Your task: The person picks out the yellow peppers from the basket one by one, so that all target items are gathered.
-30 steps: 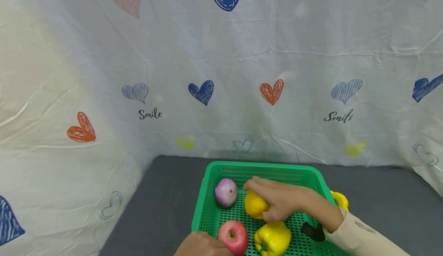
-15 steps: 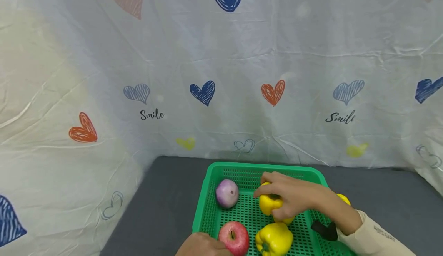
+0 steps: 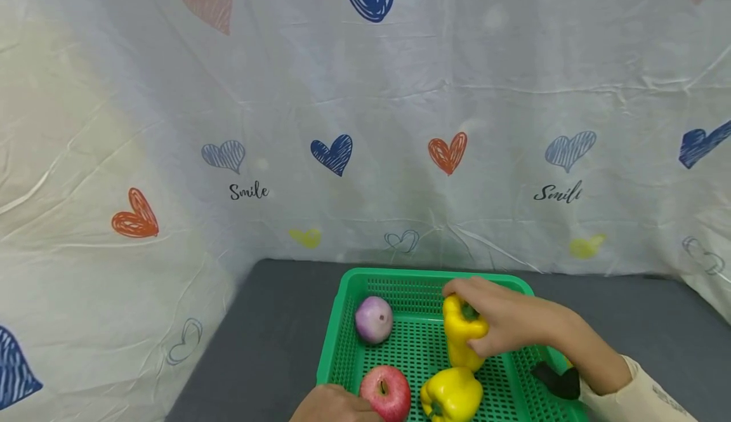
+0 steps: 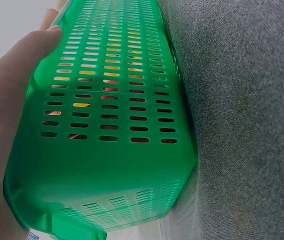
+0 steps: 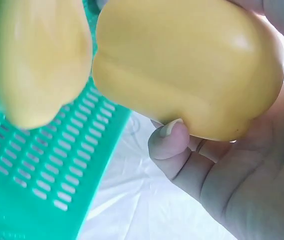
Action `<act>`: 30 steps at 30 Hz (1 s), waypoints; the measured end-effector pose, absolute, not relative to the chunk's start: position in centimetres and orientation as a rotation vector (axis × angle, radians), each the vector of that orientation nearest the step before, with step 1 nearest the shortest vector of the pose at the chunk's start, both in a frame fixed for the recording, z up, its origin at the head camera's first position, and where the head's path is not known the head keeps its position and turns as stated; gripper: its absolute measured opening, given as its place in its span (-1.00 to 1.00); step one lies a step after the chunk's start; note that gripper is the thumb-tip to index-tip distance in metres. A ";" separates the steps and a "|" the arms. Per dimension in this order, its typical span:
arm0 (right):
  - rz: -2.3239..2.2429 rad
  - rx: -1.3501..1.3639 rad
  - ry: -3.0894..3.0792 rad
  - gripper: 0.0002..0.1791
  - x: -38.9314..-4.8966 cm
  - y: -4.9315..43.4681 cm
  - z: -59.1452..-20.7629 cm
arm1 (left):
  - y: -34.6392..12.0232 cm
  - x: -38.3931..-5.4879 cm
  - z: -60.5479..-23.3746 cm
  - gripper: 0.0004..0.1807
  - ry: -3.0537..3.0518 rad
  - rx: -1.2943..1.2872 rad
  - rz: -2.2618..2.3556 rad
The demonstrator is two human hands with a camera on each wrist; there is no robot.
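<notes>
My right hand (image 3: 511, 314) grips a yellow bell pepper (image 3: 461, 339) over the right half of a green plastic basket (image 3: 338, 314), its green stem end facing up. In the right wrist view, thumb and fingers wrap round this pepper (image 5: 181, 65), with the other pepper (image 5: 42, 60) close beside it. That second yellow bell pepper (image 3: 452, 395) lies in the basket's front part. My left hand (image 3: 337, 404) holds the basket's front left rim beside a red apple (image 3: 386, 393). In the left wrist view its thumb lies along the slotted basket wall (image 4: 107, 155).
A purple onion (image 3: 374, 320) lies in the basket's back left corner. Something yellow (image 3: 568, 363) shows outside the basket, mostly behind my right forearm. The basket stands on a dark grey table (image 3: 263, 339), with a heart-printed white sheet (image 3: 388, 117) behind.
My right hand has moved right with the pepper, which now stands more upright with its stem end showing. My left hand stays at the rim. The forearm now covers most of the yellow thing outside.
</notes>
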State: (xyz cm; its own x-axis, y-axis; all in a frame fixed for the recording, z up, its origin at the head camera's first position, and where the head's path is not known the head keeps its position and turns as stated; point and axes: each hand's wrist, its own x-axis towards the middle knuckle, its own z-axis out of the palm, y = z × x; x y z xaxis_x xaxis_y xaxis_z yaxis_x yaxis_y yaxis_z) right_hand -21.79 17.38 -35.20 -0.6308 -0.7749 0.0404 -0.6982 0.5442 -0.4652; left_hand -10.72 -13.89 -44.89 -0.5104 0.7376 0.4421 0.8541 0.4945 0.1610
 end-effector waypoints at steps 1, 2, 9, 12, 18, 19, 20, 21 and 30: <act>-0.675 -1.255 2.616 -0.32 -21.8 17.6 -35.2 | -13.9 -10.7 -44.9 -0.81 -2.414 -1.350 -0.521; -0.685 -1.262 2.621 -0.33 -21.8 17.9 -35.2 | -13.9 -10.7 -44.9 -0.82 -2.399 -1.357 -0.502; -0.775 -1.307 2.648 -0.36 -21.9 19.7 -34.8 | -14.0 -10.8 -44.8 -0.85 -2.376 -1.422 -0.464; -0.787 -1.301 2.673 -0.35 -21.9 20.3 -34.5 | -14.0 -10.7 -44.9 -0.84 -2.359 -1.416 -0.449; -0.859 -1.280 2.676 -0.36 -21.8 21.6 -33.9 | -13.6 -10.5 -45.0 -0.77 -2.347 -1.351 -0.473; -0.864 -1.267 2.685 -0.36 -21.8 21.8 -33.7 | -13.6 -10.5 -45.0 -0.77 -2.344 -1.342 -0.475; -0.870 -1.264 2.694 -0.36 -21.8 22.1 -33.6 | -13.6 -10.5 -45.0 -0.78 -2.339 -1.337 -0.473; -0.878 -1.249 2.698 -0.36 -21.9 22.4 -33.5 | -13.6 -10.5 -45.1 -0.80 -2.337 -1.339 -0.478; -0.820 -1.199 2.900 -0.28 -22.8 24.9 -33.6 | -13.9 -11.2 -44.8 -0.85 -2.313 -1.407 -0.463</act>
